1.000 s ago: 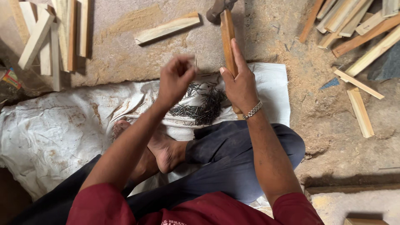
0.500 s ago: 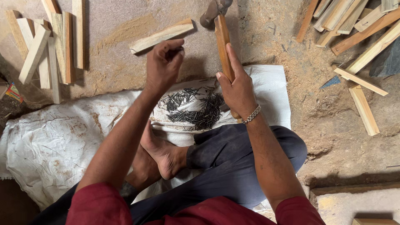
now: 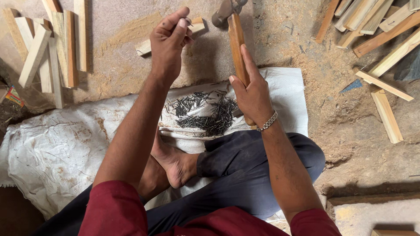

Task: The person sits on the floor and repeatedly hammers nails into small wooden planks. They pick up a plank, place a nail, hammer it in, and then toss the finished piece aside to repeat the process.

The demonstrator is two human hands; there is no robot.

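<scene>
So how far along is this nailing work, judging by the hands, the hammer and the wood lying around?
Done: nothing nailed together is visible; the wood strips lie loose. In hand: the right hand grips the hammer by its wooden handle, and the left hand is raised with fingers pinched, apparently on nails. Left: a pile of nails on the white sack and more loose strips on the right.

The left hand (image 3: 168,41) was raised at the end of an outstretched arm, its fingers (image 3: 180,22) pinched together at the tips. The right hand (image 3: 251,94) was clenched, forefinger laid straight forward, the wrist wearing a metal bracelet (image 3: 267,122). Both forearms were bare below red sleeves.
</scene>
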